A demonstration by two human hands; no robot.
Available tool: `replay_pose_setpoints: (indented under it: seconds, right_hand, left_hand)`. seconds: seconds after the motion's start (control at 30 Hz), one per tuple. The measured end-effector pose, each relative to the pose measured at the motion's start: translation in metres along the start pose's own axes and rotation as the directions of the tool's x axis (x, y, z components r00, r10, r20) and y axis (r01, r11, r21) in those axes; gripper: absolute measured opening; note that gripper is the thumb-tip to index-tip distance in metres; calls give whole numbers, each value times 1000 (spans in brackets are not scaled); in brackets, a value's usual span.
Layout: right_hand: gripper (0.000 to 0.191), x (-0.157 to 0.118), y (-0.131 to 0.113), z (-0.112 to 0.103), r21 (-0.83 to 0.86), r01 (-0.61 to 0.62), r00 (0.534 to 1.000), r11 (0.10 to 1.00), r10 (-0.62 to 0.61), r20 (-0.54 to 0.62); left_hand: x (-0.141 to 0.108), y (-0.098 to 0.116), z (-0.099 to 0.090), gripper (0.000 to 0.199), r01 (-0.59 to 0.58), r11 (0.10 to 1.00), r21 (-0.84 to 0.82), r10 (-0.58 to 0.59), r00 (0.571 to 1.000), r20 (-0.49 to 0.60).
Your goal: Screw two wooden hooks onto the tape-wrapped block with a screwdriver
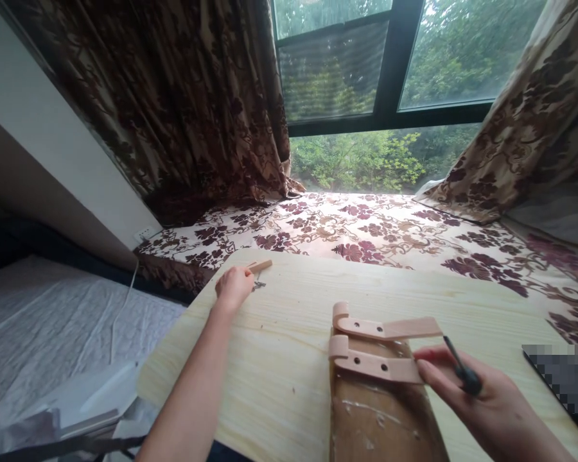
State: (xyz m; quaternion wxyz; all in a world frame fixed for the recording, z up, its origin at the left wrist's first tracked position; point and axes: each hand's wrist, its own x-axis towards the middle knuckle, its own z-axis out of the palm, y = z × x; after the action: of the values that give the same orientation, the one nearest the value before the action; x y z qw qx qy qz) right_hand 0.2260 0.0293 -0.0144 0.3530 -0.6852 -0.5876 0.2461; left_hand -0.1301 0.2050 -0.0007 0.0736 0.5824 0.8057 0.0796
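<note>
My left hand (234,285) is closed at the far left of the pale wooden table (279,359), beside a small wooden piece (262,266) and some small dark metal bits (259,285). What its fingers hold is too small to make out. My right hand (462,378) holds a screwdriver with a dark handle (470,381), its shaft pointing up and left. The thumb and forefinger touch the right end of the nearer wooden strip (370,364). A second strip (390,328) lies behind it. Both have two dark holes and lie across a brown board (380,423).
A dark flat object (559,385), partly pixelated, lies at the table's right edge. Behind the table stretches a flowered cloth (327,224) under a window with curtains (197,96). A bed (67,327) with pale covering is at the left.
</note>
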Motion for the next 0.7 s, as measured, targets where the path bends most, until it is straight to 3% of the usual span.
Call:
replay_pose_setpoints:
  seconds: [0.2,0.43,0.57,0.7]
  right_hand:
    - [28,2,-8,-1,75,26,999,997,-29,36]
    - [31,1,-2,4,63,-6,997,998,1,73]
    - [32,1,-2,4,45,-37,994,998,32,106]
    - [30,1,-9,2,52,-48,990,998,40,137]
  left_hand:
    - [34,23,9,34,37,996,86,-43,996,75]
    - [43,33,17,35,75,992,105,-85,992,98]
    - [41,35,13,35,68,998,4,-68,995,76]
    - [19,47,-1,29,-32,970,-242,28,999,-20]
